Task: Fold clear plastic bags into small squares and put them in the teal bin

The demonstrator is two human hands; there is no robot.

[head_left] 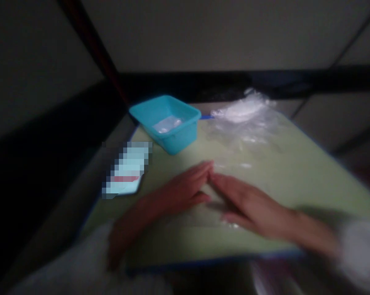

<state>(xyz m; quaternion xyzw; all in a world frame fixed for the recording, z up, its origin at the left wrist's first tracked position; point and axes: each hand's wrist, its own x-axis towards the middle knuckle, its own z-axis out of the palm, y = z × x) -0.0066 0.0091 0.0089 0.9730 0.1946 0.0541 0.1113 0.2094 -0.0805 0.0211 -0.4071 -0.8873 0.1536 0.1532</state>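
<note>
My left hand (181, 190) reaches in from the left with its fingers stretched out and thumb apart. From the right comes my right hand (254, 205), also with straight fingers and the thumb held away. Their fingertips meet low over the middle of the table. Beneath them lies something thin, clear and shiny, like a plastic bag (214, 205); its outline is blurred. Neither hand visibly grips anything.
A turquoise basin (185, 137) with clear plastic inside stands at the back left. Crumpled clear plastic bags (246, 112) are heaped at the back right. A lit, pixelated phone-like slab (129, 170) lies on the left of the yellowish table (311, 172), which has blue edges.
</note>
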